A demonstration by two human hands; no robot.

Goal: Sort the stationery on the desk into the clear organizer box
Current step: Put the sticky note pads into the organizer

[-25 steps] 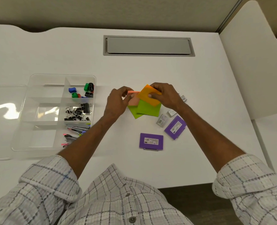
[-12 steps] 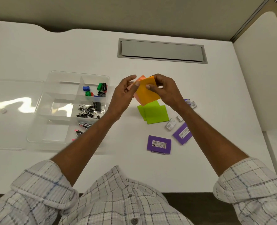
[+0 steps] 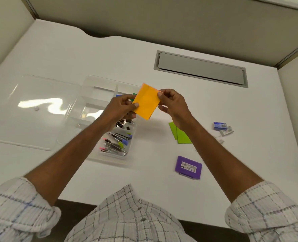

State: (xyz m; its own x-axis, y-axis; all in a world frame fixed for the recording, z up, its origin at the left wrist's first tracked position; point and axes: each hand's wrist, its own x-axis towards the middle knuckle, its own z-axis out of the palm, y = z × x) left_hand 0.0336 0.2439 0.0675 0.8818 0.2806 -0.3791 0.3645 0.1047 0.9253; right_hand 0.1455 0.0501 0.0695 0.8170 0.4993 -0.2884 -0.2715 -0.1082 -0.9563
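Observation:
An orange sticky-note pad (image 3: 146, 101) is held above the desk, pinched at its left edge by my left hand (image 3: 121, 107) and at its right corner by my right hand (image 3: 172, 105). It hovers over the right side of the clear organizer box (image 3: 92, 88), whose compartments hold binder clips, coloured clips and pens (image 3: 116, 144). Green sticky-note pads (image 3: 180, 135) lie on the desk under my right wrist. A purple case (image 3: 188, 167) lies nearer to me, and small staple boxes (image 3: 221, 128) sit at the right.
The organizer's clear lid (image 3: 31, 109) lies flat to the left of the box. A grey cable hatch (image 3: 200, 69) is set into the desk at the back. Partition walls close off the left, back and right sides.
Both hands have lifted the orange pad off the green pads and carried it left, over the organizer box. The view has shifted to the left.

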